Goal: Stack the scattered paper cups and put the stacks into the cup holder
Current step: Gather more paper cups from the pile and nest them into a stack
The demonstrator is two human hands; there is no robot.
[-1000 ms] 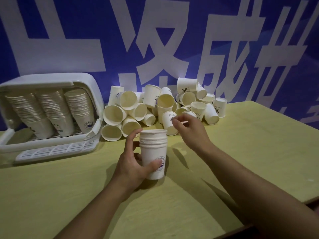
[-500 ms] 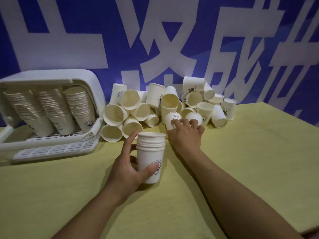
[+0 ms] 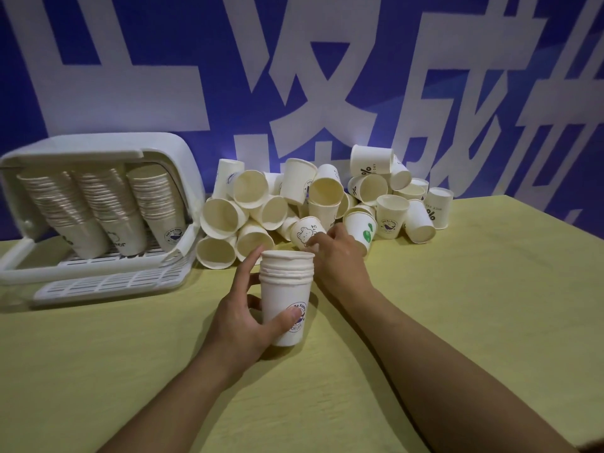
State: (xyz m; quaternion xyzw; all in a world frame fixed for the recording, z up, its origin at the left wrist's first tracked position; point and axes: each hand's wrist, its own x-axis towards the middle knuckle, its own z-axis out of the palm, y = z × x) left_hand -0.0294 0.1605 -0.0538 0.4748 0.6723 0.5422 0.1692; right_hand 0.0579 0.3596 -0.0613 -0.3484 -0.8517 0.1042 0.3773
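Note:
My left hand grips a short stack of white paper cups, upright on the yellow table. Just behind it, my right hand pinches a single cup with a bear print at the front of a pile of scattered paper cups, which lies against the blue wall. At the left stands the white cup holder, lid open, with three tall leaning stacks of cups inside.
The cup holder's slatted lid lies flat on the table in front of it. A blue banner with large white characters forms the back wall. The table's right edge runs diagonally at the far right.
My right hand reached forward from above the stack into the pile and took hold of the bear-print cup. My left hand kept the stack in place.

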